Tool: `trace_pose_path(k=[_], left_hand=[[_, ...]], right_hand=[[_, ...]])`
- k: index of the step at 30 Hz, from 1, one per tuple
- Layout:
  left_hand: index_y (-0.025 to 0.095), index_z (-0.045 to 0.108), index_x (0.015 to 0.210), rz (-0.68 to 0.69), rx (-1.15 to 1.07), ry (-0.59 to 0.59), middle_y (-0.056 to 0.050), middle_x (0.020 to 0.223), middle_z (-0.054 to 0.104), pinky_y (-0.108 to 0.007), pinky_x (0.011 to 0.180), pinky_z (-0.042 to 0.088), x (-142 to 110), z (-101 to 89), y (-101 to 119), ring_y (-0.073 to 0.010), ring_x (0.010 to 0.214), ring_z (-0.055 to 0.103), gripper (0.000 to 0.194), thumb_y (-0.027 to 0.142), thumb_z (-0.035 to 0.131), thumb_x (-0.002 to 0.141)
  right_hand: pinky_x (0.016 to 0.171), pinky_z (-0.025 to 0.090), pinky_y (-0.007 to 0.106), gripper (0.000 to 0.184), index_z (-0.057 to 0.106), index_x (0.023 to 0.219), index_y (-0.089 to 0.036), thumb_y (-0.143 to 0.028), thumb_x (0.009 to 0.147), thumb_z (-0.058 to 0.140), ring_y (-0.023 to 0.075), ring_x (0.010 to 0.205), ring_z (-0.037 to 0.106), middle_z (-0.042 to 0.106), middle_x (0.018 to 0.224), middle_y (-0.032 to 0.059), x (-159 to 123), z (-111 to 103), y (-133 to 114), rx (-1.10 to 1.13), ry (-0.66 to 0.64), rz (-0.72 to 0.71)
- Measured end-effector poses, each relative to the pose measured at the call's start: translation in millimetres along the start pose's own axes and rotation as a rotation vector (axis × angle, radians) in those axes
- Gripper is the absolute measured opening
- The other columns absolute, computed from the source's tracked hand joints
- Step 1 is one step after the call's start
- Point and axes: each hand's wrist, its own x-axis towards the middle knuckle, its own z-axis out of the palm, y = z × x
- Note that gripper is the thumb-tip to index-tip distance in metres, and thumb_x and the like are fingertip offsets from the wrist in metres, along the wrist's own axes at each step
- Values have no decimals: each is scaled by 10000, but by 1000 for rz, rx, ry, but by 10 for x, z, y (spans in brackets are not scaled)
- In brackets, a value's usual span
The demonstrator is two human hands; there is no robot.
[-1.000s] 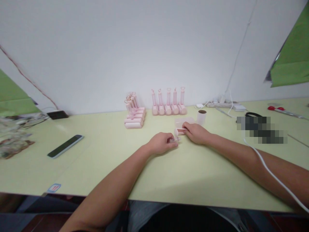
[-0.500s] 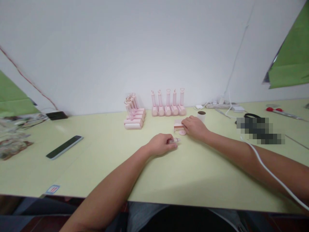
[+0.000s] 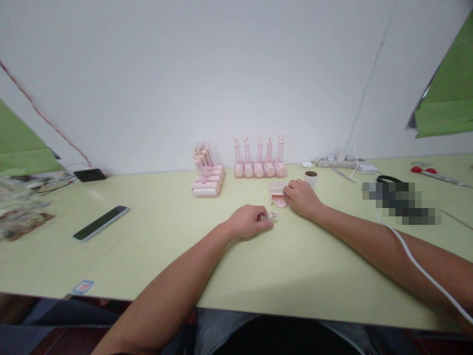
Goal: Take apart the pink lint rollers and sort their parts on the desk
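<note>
My left hand (image 3: 251, 222) rests on the table with its fingers closed around a small clear tube (image 3: 271, 216), whose end sticks out to the right. Beyond it, my right hand (image 3: 303, 198) has its fingertips at the right side of a small pale pink case (image 3: 277, 186). The case shows a brownish strip along its open front. A flat round pink piece (image 3: 281, 203) lies against that front. The fingers hide part of the case, so I cannot tell how firmly they grip it.
Pink bases with upright tubes stand in a row (image 3: 259, 170) and a left cluster (image 3: 206, 190) near the wall. A white cylinder (image 3: 311, 180) with a brown top is behind my right hand. A phone (image 3: 101, 223) lies left; a white cable (image 3: 417, 261) crosses my right forearm.
The view has shifted slightly. My right fingers have slid a little rightward along the pink case, uncovering more of its front. My left hand keeps the clear tube in the same place.
</note>
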Motion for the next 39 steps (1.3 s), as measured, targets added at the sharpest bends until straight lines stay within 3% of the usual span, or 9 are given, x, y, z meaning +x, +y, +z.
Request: trace_pose_path(k=[7, 19, 25, 31, 36, 39], left_hand=[[186, 630, 851, -3, -7, -5, -17, 742, 643, -246, 566, 296, 5, 10, -15, -145, 628, 515, 377, 558, 579, 817], [188, 630, 855, 8, -14, -2, -20, 751, 643, -246, 562, 300, -6, 1, -8, -147, 637, 525, 366, 549, 584, 814], [185, 634, 859, -1, -28, -5, -18, 747, 640, -246, 558, 298, -7, -4, -2, -145, 632, 523, 373, 553, 590, 810], [186, 636, 878, 9, -28, 0, -20, 764, 646, -246, 571, 309, 0, 9, -32, -147, 646, 529, 367, 545, 587, 816], [215, 572, 1112, -21, -84, 48, -10, 802, 646, -251, 596, 346, -4, 24, -24, -161, 678, 558, 439, 504, 637, 789], [213, 499, 1195, -17, -120, 92, -6, 797, 633, -254, 607, 360, -24, 42, 52, -165, 688, 562, 494, 474, 634, 797]], right_hand=[[781, 319, 366, 190, 673, 937, -128, -238, 909, 520, 274, 904, 474, 592, 940, 162, -30, -34, 27, 25, -23, -6], [834, 377, 327, 226, 652, 1014, -149, -113, 847, 505, 251, 945, 526, 645, 988, 116, -264, -146, 115, 259, 29, 50], [837, 395, 310, 234, 639, 1029, -156, -123, 860, 482, 233, 956, 567, 669, 1013, 110, -303, -126, 106, 250, -27, 74], [805, 407, 303, 250, 651, 1023, -157, -128, 856, 467, 224, 922, 593, 679, 995, 98, -303, -134, 106, 284, 14, 104], [744, 413, 296, 239, 670, 1005, -164, -221, 907, 459, 199, 823, 603, 695, 947, 78, -315, -289, -72, 524, 47, 101], [635, 398, 275, 320, 650, 1115, -187, -396, 924, 501, 166, 673, 567, 685, 832, 31, -352, -411, -320, 774, -52, 92]])
